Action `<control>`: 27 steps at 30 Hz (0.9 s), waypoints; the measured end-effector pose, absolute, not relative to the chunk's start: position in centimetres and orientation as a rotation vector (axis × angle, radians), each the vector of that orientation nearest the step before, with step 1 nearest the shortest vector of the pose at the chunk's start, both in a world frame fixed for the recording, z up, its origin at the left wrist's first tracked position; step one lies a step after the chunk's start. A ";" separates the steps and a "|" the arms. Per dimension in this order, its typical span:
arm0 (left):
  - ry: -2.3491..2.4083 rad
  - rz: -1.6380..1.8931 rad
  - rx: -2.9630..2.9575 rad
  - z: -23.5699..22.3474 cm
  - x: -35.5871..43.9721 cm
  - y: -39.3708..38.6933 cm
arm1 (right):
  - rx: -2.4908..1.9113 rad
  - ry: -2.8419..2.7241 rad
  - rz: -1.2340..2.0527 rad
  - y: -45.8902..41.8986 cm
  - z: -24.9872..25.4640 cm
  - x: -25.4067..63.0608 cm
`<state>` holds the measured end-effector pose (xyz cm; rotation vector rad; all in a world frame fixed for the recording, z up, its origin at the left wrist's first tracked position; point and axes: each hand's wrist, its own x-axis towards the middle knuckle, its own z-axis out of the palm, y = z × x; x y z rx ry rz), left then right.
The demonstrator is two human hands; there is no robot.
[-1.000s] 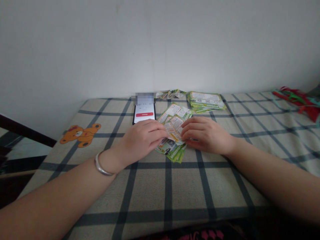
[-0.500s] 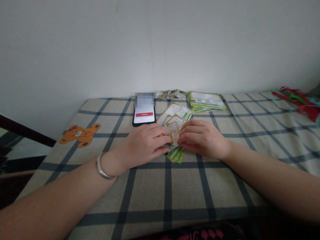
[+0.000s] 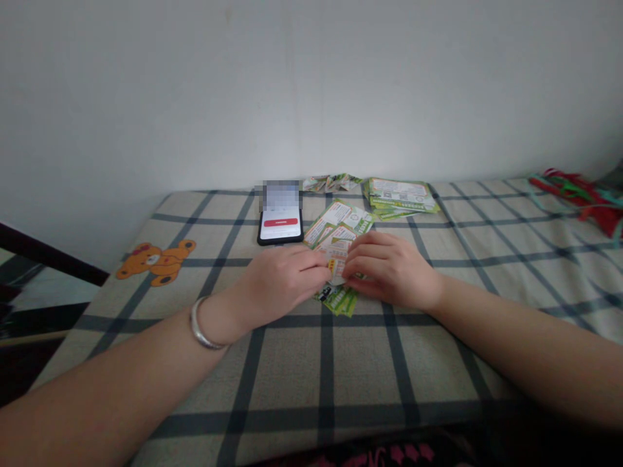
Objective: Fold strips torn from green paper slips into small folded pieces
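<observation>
A small printed card (image 3: 337, 254) with orange and yellow print is between my two hands, over a loose pile of green-and-white printed cards (image 3: 335, 213). My left hand (image 3: 287, 277), with a silver bangle on its wrist, pinches the card's left edge. From the other side, the curled fingers of my right hand (image 3: 392, 269) grip its right edge. Both thumbs are largely hidden. Green card ends (image 3: 343, 303) stick out below the hands. Just beyond my left hand lies a phone (image 3: 281, 224), its screen lit and showing a red button.
Near the wall, a stack of larger green-and-white cards (image 3: 402, 194) lies beside crumpled or folded printed papers (image 3: 333, 183). A flat bear cutout (image 3: 156, 261) rests on the checked tablecloth (image 3: 287, 383) at left. Red and green cloth (image 3: 586, 200) is heaped at far right.
My left fingers have drawn closer together and shifted slightly at the card's edge. My right hand has moved a little to the left. The phone and the stacks stay put.
</observation>
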<state>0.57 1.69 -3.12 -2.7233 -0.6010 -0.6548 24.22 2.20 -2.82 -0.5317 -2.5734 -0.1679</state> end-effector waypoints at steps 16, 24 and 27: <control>-0.662 -0.935 -3.026 -3.0 -0.7 2.6 | -0.656 -2.614 -0.213 2.6 -2.5 25.2; -0.626 -0.860 -3.031 -3.2 -1.0 2.8 | -0.558 -2.638 -0.238 2.7 -2.1 25.6; -0.579 -0.868 -2.986 -3.2 -1.1 2.9 | -0.548 -2.644 -0.235 2.3 -2.0 25.4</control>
